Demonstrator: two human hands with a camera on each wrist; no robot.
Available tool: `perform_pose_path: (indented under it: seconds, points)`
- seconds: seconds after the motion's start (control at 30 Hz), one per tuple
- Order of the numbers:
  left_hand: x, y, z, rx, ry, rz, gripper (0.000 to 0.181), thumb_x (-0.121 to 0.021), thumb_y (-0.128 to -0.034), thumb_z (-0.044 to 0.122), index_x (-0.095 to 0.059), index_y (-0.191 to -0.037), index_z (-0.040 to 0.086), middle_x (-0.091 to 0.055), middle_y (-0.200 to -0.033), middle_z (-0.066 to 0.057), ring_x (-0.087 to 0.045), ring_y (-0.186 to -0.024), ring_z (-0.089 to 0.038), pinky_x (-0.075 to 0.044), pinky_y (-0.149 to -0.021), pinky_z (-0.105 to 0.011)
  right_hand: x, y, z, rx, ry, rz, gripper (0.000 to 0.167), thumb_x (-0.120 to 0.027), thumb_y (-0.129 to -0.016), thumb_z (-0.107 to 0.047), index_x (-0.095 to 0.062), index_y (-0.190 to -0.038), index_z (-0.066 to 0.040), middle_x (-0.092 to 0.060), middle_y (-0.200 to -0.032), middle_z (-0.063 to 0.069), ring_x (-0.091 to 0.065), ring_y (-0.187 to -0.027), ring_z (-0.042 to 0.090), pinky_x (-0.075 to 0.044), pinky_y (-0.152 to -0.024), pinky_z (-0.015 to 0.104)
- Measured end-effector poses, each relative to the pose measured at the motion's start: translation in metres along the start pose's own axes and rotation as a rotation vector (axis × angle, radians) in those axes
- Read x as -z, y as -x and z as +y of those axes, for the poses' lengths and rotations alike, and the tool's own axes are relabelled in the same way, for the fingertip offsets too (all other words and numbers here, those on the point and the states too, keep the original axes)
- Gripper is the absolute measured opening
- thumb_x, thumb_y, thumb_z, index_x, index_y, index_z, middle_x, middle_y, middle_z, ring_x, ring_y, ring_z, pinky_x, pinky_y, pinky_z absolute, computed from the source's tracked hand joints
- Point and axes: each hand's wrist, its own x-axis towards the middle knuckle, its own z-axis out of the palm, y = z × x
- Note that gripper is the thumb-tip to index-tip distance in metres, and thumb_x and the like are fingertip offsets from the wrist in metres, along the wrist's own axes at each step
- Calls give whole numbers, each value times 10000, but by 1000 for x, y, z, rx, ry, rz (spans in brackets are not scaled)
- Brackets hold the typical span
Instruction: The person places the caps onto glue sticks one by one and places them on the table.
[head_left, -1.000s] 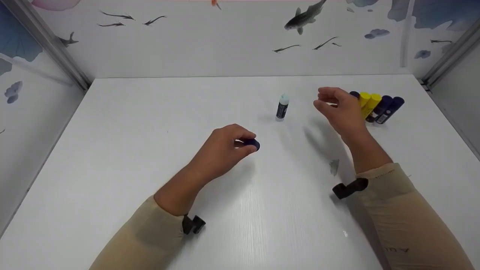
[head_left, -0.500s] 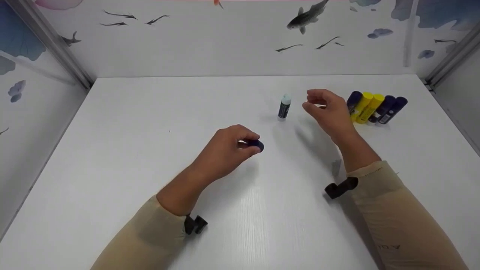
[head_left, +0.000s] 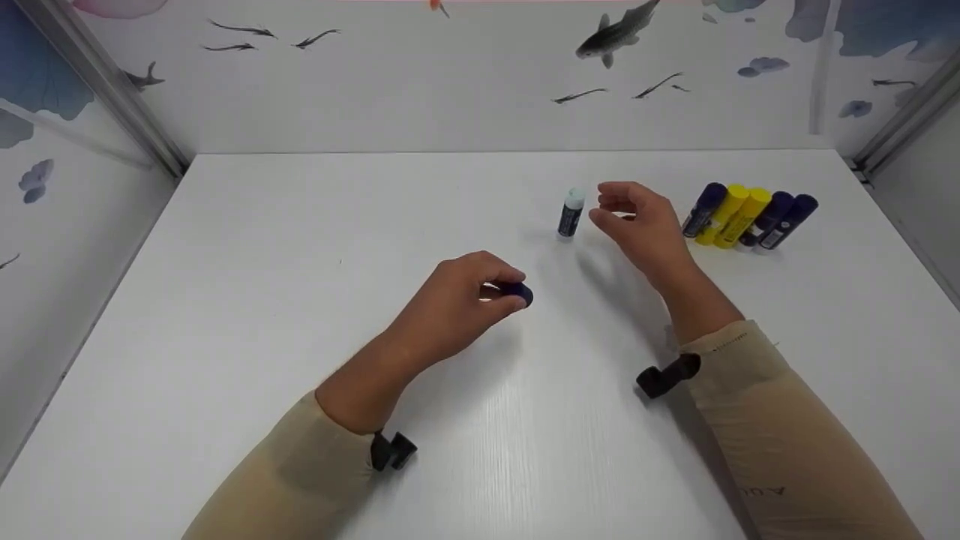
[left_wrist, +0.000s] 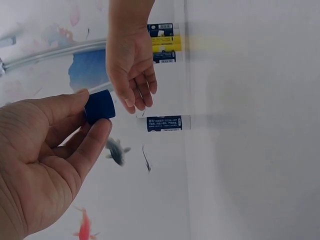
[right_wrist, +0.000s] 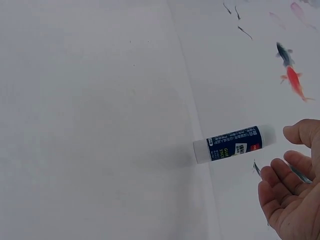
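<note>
Between thumb and fingers, my left hand (head_left: 469, 304) pinches a dark blue cap (left_wrist: 100, 106) above the table. An uncapped glue stick (head_left: 570, 215) stands upright on the table, its pale top bare and its label dark blue; "GLUE STICK" is printed on it in the right wrist view. Just right of the glue stick is my right hand (head_left: 645, 229), its fingers loosely bent and apart from the stick. Nothing is held in it. The right wrist view shows the same right hand (right_wrist: 295, 180) close to the stick's bare end.
Several capped glue sticks stand in a row at the back right, a dark blue one (head_left: 705, 210) leftmost and a yellow one (head_left: 742, 219) among them. Behind the white table (head_left: 300, 247) rises a wall (head_left: 412, 90) printed with fish.
My right hand has moved left, away from the row of glue sticks and up to the uncapped one. The left hand still holds the cap, almost in place.
</note>
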Motion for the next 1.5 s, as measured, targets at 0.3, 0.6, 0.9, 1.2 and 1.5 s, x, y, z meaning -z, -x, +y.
perform_pose_path:
  seconds: [0.3, 0.6, 0.9, 1.2, 1.5]
  points:
    - [0, 1, 2, -37, -3, -26, 309, -756, -1000, 115, -738, -1305, 70, -707, -1266, -41, -748, -1145, -172, -619, -997, -258, -8, -3, 1, -10, 16, -8, 453, -694, -1049, -225, -597, -1480, -121, -633, -1442, 114, -567, -1360, 252, -455, -1232, 423]
    - [-1, 2, 5, -78, 2, -41, 303, -763, -994, 112, -747, -1293, 63, -715, -1248, -46, -745, -1119, -147, -610, -1005, -241, -16, -6, 5, -3, 22, -15, 458, -696, -1042, -202, -596, -1477, -99, -644, -1421, 133, -585, -1343, 268, -466, -1218, 435]
    - [-1, 5, 1, -104, -9, -54, 290, -766, -991, 108, -755, -1275, 56, -718, -1234, -54, -748, -1096, -149, -607, -995, -216, -21, -10, 8, 0, 9, -26, 447, -707, -1035, -205, -606, -1457, -97, -654, -1394, 122, -591, -1330, 260, -469, -1205, 435]
    - [-2, 6, -1, -145, -5, -72, 266, -759, -997, 113, -754, -1255, 49, -724, -1219, -51, -760, -1085, -137, -604, -990, -211, -25, -11, 5, -15, -6, -30, 437, -709, -1036, -201, -613, -1450, -100, -665, -1397, 107, -598, -1325, 248, -481, -1204, 430]
    - [-3, 8, 1, -159, -35, -80, 273, -759, -998, 113, -751, -1260, 39, -729, -1227, -50, -763, -1083, -134, -593, -990, -187, -28, -16, 6, -19, 0, -35, 433, -712, -1035, -201, -619, -1448, -111, -674, -1387, 79, -603, -1322, 232, -515, -1176, 420]
